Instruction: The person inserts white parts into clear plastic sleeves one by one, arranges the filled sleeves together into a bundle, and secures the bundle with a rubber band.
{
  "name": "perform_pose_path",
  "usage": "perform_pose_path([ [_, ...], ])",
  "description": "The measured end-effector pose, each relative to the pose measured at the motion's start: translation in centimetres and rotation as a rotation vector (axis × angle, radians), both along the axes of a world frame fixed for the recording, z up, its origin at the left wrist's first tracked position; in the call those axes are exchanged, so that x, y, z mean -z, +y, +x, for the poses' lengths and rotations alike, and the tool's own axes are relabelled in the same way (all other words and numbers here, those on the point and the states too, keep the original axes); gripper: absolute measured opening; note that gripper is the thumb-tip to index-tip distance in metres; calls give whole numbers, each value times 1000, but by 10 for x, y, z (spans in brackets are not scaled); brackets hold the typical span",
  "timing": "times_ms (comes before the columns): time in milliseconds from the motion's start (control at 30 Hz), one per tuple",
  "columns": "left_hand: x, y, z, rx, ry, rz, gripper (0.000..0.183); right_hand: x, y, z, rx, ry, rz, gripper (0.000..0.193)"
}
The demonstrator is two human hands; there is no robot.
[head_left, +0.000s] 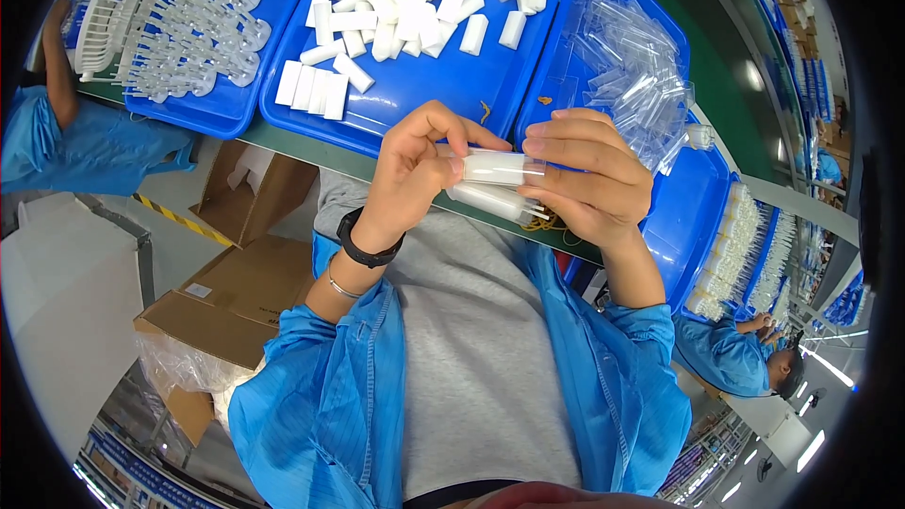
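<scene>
In front of my chest, my left hand (415, 170) pinches the left end of a clear plastic sleeve (498, 168) with a white block inside. The fingers of my right hand (594, 174) close on the sleeve's right end. Just below it, and touching or nearly so, is a second clear-and-white piece (492, 201) with thin white prongs at its right end. My fingers partly cover both pieces, so I cannot tell which hand supports the lower one. Beyond my hands, a blue tray (377, 118) carries many loose white blocks (405, 14).
Clear plastic sleeves (636, 66) pile up in a blue tray (556, 66) at the right. Far left, another blue tray (226, 113) holds white pronged parts (203, 24). Cardboard boxes (236, 283) stand below the table on the left. Co-workers in blue sit on both sides.
</scene>
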State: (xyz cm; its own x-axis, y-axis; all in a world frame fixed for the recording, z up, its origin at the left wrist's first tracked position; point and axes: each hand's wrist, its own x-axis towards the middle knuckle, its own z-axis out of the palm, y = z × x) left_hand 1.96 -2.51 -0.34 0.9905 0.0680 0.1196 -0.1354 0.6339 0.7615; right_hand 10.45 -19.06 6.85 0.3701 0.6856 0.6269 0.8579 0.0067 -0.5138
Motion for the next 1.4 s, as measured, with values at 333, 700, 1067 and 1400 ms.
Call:
perform_pose_path([
  [333,-9,6,-2,73,-46,149,5,2,-5,0,4,27,38,20],
  [700,-22,1,-3,94,-58,132,3,-10,-11,7,-61,50,41,20],
  [1067,-12,26,-1,-99,-48,55,13,-39,-76,38,115,223,414,15],
  [1400,-10,12,0,43,-22,-161,15,-25,-19,11,91,626,83,16],
])
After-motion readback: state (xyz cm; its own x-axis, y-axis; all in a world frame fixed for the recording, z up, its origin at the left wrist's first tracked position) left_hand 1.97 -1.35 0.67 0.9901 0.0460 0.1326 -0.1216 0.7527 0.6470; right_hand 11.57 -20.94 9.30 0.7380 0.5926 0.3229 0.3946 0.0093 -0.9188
